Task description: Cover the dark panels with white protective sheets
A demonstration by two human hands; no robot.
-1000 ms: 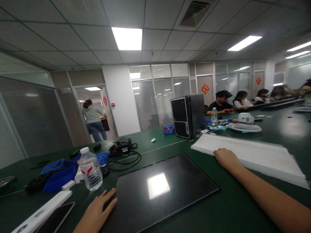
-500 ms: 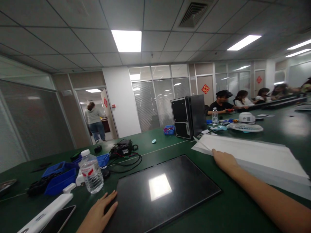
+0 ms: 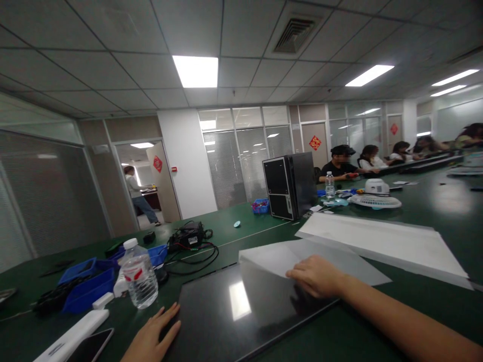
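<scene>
A flat black screen panel (image 3: 211, 317) with a glossy face lies on the green table in front of me. Fingers spread, my left hand (image 3: 153, 334) rests at the panel's left edge. My right hand (image 3: 317, 276) pinches the near edge of a thin translucent white sheet (image 3: 279, 254), held above the panel's right part. The sheet covers the panel's far right corner and stretches right toward a stack of white sheets (image 3: 373, 239). A clear water bottle (image 3: 139, 281) with a white cap stands upright beyond my left hand.
A black computer tower (image 3: 290, 186) stands beyond the stack. Black cables with an adapter (image 3: 188, 236) and blue trays (image 3: 88, 291) sit at the left. A phone (image 3: 90, 347) lies beside a white case (image 3: 73, 334). A white fan (image 3: 375, 201) and several seated people are at the right.
My right hand has moved left from the stack, drawing one sheet partly over the panel. My left hand has stayed at the panel's edge. The person in the doorway has turned and shifted.
</scene>
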